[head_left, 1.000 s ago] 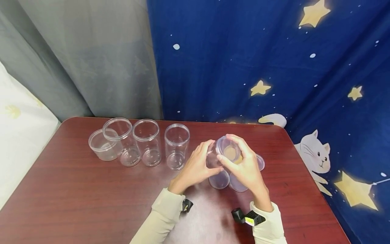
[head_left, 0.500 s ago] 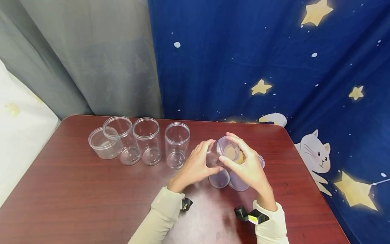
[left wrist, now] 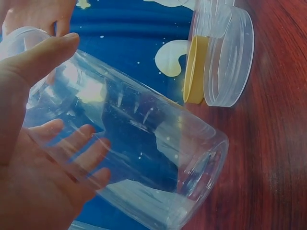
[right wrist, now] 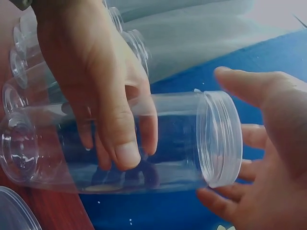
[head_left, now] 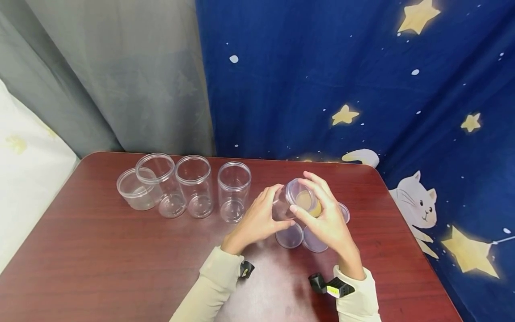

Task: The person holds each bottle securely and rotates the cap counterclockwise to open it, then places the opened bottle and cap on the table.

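A tall clear plastic jar (head_left: 280,206) lies tilted on its side in the air above the table. My left hand (head_left: 259,217) grips its body, thumb on one side and fingers curled round the other, as the jar (right wrist: 172,143) also shows in the right wrist view. A translucent lid (right wrist: 224,139) sits on the jar's mouth. Around this lid my right hand (head_left: 326,219) is spread; in the right wrist view its thumb stands apart from the lid and the fingers lie loosely at the far edge.
Three tall open jars (head_left: 193,183) and a short, wide container (head_left: 138,192) stand at the table's back left. Loose lids (head_left: 289,236) lie below the hands. A yellow round band (left wrist: 194,72) stands beside a clear lid (left wrist: 232,62). Curtains hang behind the table (head_left: 120,259).
My right hand has shifted slightly about the lid, and its upper fingers have lifted and straightened. My left hand and the jar stay nearly in place.
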`<state>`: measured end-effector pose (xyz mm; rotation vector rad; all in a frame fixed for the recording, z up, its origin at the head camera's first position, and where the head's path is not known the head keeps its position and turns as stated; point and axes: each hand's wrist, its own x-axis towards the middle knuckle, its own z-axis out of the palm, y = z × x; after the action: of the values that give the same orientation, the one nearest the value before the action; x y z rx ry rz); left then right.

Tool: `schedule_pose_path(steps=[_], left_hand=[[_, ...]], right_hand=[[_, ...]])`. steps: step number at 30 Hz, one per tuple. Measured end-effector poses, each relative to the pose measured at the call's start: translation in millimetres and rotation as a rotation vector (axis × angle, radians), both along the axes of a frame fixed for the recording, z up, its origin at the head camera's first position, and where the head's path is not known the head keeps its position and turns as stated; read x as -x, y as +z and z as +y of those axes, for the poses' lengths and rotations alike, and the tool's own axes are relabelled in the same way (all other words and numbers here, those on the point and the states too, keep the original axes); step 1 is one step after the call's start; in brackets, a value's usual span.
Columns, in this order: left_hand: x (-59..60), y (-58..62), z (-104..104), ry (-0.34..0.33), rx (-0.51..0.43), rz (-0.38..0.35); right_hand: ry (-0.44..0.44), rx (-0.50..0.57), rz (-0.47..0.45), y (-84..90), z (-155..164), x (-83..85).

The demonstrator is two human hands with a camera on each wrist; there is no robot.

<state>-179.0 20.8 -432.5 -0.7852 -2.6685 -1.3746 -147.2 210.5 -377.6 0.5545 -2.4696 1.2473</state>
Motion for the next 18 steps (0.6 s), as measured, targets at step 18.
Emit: schedule_pose_path(steps=[18], left_hand=[[-0.9,-0.1,1.3,0.006,0.014,0.023]], right_hand=[[-0.190,-0.100,0.005,1.9,-7.6,-3.5]])
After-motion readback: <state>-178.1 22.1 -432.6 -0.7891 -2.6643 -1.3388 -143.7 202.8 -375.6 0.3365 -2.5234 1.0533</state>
